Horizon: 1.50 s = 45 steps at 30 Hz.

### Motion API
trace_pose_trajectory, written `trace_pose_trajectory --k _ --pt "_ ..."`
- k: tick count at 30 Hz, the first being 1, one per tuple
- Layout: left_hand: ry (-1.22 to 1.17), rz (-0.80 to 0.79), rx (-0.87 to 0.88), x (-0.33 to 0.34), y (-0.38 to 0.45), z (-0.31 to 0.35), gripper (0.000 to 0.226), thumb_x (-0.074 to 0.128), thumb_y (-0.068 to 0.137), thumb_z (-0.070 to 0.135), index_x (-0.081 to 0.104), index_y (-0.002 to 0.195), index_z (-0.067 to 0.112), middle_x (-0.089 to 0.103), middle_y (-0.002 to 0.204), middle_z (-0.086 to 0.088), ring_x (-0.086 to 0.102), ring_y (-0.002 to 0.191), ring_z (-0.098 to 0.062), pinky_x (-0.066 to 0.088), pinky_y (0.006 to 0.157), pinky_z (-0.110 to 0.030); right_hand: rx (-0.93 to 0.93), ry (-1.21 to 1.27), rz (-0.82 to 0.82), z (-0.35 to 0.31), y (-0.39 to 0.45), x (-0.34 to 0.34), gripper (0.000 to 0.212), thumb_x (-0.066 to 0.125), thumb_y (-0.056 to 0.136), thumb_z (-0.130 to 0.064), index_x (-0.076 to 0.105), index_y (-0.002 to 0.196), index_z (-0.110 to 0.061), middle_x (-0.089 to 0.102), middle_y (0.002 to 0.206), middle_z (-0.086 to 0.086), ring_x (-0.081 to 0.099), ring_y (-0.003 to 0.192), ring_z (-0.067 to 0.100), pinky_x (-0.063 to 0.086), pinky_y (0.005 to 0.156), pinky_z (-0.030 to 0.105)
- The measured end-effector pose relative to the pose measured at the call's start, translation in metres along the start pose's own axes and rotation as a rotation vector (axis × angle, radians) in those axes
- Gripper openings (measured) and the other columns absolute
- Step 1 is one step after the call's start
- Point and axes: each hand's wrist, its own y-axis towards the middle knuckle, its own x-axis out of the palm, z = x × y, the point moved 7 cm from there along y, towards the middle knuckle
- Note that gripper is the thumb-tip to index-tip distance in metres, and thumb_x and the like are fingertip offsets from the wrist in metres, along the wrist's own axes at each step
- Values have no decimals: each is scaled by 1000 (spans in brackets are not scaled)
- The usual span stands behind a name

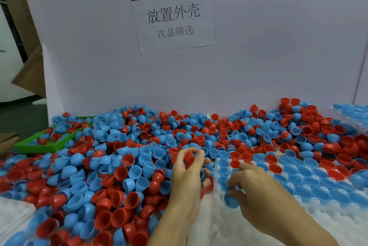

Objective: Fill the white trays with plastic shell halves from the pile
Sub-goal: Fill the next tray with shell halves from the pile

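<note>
A big pile of red and blue plastic shell halves (123,158) covers the table. My left hand (187,178) is raised at the pile's right edge and pinches a red shell half (189,156) between thumb and fingertips; more red halves sit in its palm. My right hand (253,188) hovers over the white tray (258,231) and holds a blue shell half (231,201) in curled fingers at the tray's near left part. Many tray pockets farther right hold blue halves and a few red ones.
A green bin (39,146) with shells stands at the back left. A white board with a paper sign (173,16) walls off the back. Another tray of blue halves (354,112) lies at the far right. A white tray corner (12,212) shows at the near left.
</note>
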Motion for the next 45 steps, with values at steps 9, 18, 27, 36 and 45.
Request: trace_pose_trajectory --k 9,18,27,36,45 --pt "-228 -118 -137 15 -9 -2 34 69 80 32 65 107 11 70 86 -14 57 58 -15 40 43 -23 38 -173 -148 -15 5 30 15 61 95 -24 64 108 -19 45 100 -3 49 86 14 45 75 25" --pt "-285 -195 -234 19 -11 -6 42 54 97 42 64 114 5 64 75 -14 53 56 -17 38 42 -24 -40 63 128 5 2 -7 20 50 101 -28 68 91 -28 55 87 -16 53 83 5 48 75 23" --pt "225 -374 -41 33 -20 -7 45 56 85 61 69 102 21 64 83 -3 57 72 -17 40 59 -32 -113 411 264 -11 -2 -19 24 74 85 -30 65 94 -50 60 84 -20 56 87 2 41 67 15" --pt "226 -405 -33 37 -19 -9 62 42 90 72 71 107 20 64 83 -8 59 67 -16 44 55 -27 -43 460 400 0 -2 -30 31 78 81 -16 68 68 -42 66 70 -14 60 76 3 45 65 12" --pt "128 18 69 -2 0 2 45 42 103 14 73 80 36 62 84 -10 58 61 -17 42 57 -32 126 -39 -102 20 -7 -4 10 66 91 -30 72 83 -26 63 76 -11 59 63 5 50 56 20"
